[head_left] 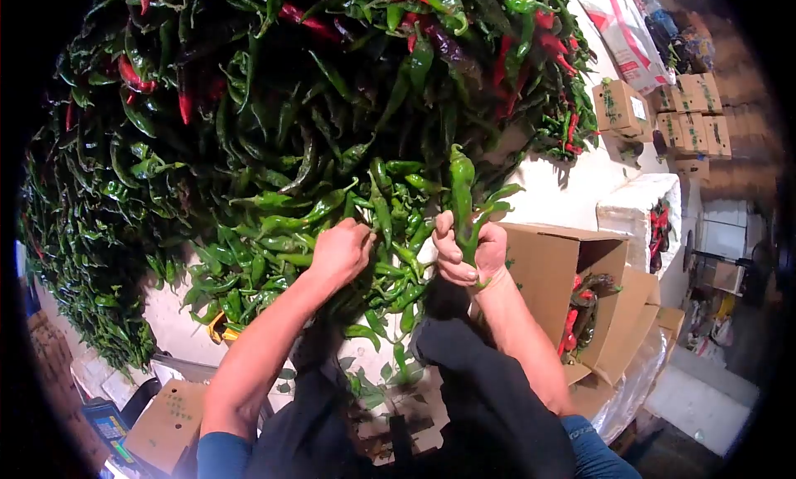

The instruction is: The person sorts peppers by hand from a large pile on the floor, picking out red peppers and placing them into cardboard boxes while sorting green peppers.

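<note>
Long green chili peppers stand up in my right hand (473,251), with the fingers wrapped round them; the tallest green chili pepper (463,176) points away from me. My left hand (342,251) is over the loose green peppers (274,230) in front of my legs, its fingers curled down among them. Whether it grips one is hidden by the back of the hand. Beyond both hands rises a large pile of peppers (315,106), mostly dark green with some red ones.
At right an open cardboard box (539,272) holds red and dark peppers. Behind it is a white foam box (638,197) with red peppers. Closed cartons (696,114) and a white and red sack (626,39) stand farther back. Another carton (170,421) is at lower left.
</note>
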Motion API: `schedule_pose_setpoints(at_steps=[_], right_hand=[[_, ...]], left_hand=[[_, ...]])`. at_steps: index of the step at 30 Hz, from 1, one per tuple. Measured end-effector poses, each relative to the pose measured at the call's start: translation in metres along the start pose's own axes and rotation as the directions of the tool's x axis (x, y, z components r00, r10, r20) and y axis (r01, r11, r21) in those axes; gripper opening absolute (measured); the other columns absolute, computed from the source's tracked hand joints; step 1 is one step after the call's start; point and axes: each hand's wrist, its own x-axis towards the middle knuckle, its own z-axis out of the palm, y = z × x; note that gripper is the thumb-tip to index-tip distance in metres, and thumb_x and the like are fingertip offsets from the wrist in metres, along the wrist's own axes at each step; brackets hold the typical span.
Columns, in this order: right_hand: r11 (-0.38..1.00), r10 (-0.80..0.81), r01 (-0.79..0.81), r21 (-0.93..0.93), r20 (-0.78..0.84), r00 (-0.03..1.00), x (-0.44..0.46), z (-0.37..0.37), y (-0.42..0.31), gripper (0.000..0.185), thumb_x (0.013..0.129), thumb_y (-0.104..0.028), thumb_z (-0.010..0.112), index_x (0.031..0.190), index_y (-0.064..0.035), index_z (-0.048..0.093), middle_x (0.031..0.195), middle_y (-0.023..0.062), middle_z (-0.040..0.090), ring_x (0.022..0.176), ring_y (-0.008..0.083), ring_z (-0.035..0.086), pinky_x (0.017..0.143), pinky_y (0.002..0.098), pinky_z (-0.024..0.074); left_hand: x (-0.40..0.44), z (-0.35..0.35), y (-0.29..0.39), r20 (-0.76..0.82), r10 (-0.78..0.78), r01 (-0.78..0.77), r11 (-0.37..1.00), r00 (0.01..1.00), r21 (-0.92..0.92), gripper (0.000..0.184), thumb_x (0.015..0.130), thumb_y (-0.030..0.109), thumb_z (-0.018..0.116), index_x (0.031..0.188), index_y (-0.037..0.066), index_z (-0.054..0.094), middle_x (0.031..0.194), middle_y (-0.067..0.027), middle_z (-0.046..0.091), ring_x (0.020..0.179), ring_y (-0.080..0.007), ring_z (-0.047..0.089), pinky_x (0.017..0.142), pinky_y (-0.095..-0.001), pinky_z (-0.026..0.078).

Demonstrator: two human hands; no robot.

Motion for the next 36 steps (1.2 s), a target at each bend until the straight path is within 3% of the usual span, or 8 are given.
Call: schedule_pose_setpoints(at_steps=[6, 8, 12, 15, 16, 20, 26, 36], right_hand=[[0.988, -0.037, 0.027, -0.15, -0.066, 0.997, -0.004, 0.004, 0.0, 0.042, 0.085, -0.019, 0.052, 0.118, 0.0066, 0.055, 0.076, 0.02, 0.058, 0.053, 0.0247, 0.056, 0.04, 0.0315, 0.0413], [0.891, -0.07, -0.031, -0.453, -0.205, 0.976, -0.003, 0.023, -0.004, 0.046, 0.085, -0.014, 0.054, 0.126, 0.0072, 0.052, 0.087, 0.0202, 0.061, 0.063, 0.0278, 0.059, 0.048, 0.0349, 0.0477], [0.569, -0.329, -0.172, -0.804, -0.414, 0.849, 0.001, 0.067, 0.01, 0.054, 0.093, -0.008, 0.057, 0.143, 0.0033, 0.042, 0.098, 0.0139, 0.063, 0.076, 0.016, 0.061, 0.062, 0.027, 0.0504], [0.521, -0.427, -0.098, -0.848, -0.359, 0.83, -0.013, 0.081, 0.021, 0.067, 0.096, -0.005, 0.057, 0.155, -0.0003, 0.026, 0.117, 0.0111, 0.062, 0.09, 0.0145, 0.06, 0.07, 0.0278, 0.0514], [0.516, -0.446, -0.087, -0.852, -0.353, 0.822, -0.018, 0.085, 0.022, 0.067, 0.096, -0.004, 0.058, 0.155, -0.0001, 0.027, 0.12, 0.0112, 0.061, 0.091, 0.0148, 0.06, 0.071, 0.0282, 0.0517], [0.484, -0.491, -0.059, -0.873, -0.326, 0.807, -0.035, 0.092, 0.026, 0.067, 0.093, -0.001, 0.06, 0.153, 0.0011, 0.031, 0.133, 0.0107, 0.057, 0.102, 0.016, 0.061, 0.077, 0.0276, 0.0522], [0.255, -0.662, -0.106, -0.961, -0.254, 0.705, -0.045, 0.093, 0.034, 0.06, 0.087, 0.002, 0.06, 0.146, 0.0034, 0.044, 0.132, 0.0109, 0.059, 0.114, 0.0151, 0.059, 0.098, 0.0275, 0.0465], [0.069, -0.752, -0.141, -0.988, -0.145, 0.643, -0.06, 0.122, 0.042, 0.053, 0.082, 0.005, 0.059, 0.135, 0.0047, 0.055, 0.13, 0.0104, 0.06, 0.12, 0.0161, 0.056, 0.105, 0.0295, 0.0425]], left_hand=[[0.003, -0.01, 0.004, -0.292, -0.133, 0.011, 0.922, 0.947, -0.387, 0.023, 0.093, 0.019, 0.063, 0.1, -0.002, 0.069, 0.087, -0.0146, 0.069, 0.085, -0.0259, 0.068, 0.077, -0.0357, 0.052], [0.001, -0.029, 0.029, 0.032, -0.389, 0.294, 0.637, 0.921, -0.713, 0.02, 0.095, 0.015, 0.062, 0.101, -0.002, 0.068, 0.085, -0.0117, 0.07, 0.076, -0.0197, 0.068, 0.07, -0.0323, 0.053], [-0.037, -0.031, 0.047, 0.205, 0.125, -0.021, 0.895, 0.971, -0.447, 0.019, 0.094, 0.017, 0.062, 0.104, 0.002, 0.068, 0.09, -0.0144, 0.07, 0.081, -0.027, 0.07, 0.074, -0.0375, 0.056], [-0.098, 0.024, 0.032, 0.669, 0.405, -0.103, 0.891, 0.624, -0.443, 0.034, 0.091, 0.022, 0.064, 0.12, 0.006, 0.066, 0.101, -0.0197, 0.07, 0.091, -0.0346, 0.069, 0.084, -0.044, 0.054], [-0.111, 0.013, 0.05, 0.866, 0.37, -0.076, 0.927, 0.335, -0.367, 0.048, 0.09, 0.025, 0.065, 0.134, 0.008, 0.058, 0.116, -0.0195, 0.068, 0.104, -0.0355, 0.066, 0.093, -0.0433, 0.052], [-0.207, 0.066, 0.009, 0.869, 0.468, -0.053, 0.883, 0.161, -0.466, 0.071, 0.088, 0.033, 0.07, 0.147, 0.005, 0.043, 0.136, -0.0209, 0.057, 0.125, -0.0371, 0.055, 0.106, -0.0425, 0.044], [-0.137, 0.019, 0.014, 0.558, 0.081, 0.21, 0.874, 0.826, -0.438, 0.046, 0.091, 0.028, 0.067, 0.128, 0.002, 0.06, 0.119, -0.0212, 0.066, 0.11, -0.0341, 0.064, 0.096, -0.0398, 0.05], [-0.125, 0.008, 0.03, 0.585, -0.101, 0.465, 0.719, 0.805, -0.516, 0.04, 0.094, 0.027, 0.067, 0.125, 0.002, 0.063, 0.109, -0.01, 0.07, 0.095, -0.0172, 0.063, 0.088, -0.0323, 0.051]])
